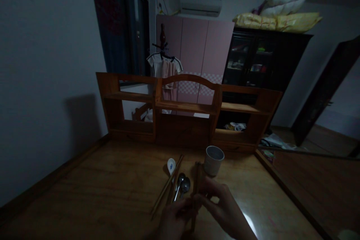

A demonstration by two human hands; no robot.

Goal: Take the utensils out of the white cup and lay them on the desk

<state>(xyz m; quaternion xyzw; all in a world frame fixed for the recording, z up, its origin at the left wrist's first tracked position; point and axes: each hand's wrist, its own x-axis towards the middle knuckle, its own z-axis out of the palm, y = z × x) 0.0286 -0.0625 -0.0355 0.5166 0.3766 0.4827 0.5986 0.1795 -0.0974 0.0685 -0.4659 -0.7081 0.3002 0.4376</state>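
Observation:
A pair of dark wooden chopsticks [197, 174] is held between my two hands, tips pointing away toward the back of the table. My left hand [177, 217] is closed around the lower part, and my right hand [218, 202] pinches higher up from the right side. Just beyond my right hand stands a grey cup [213, 162], upright, its inside in shadow. To the left of my hands, more chopsticks [165, 187] lie slanting on the table. Among them are a white ceramic spoon [171, 165] with a blue mark and two metal spoons [185, 184], their handles partly hidden.
The wooden tabletop [92, 187] carries a low shelf unit [185, 109] along its back edge. A white wall [50, 82] borders the left side, and a raised edge [284, 191] runs along the right. Behind stand a pink wardrobe [194, 45] and a dark cabinet [267, 56]. The room is dim.

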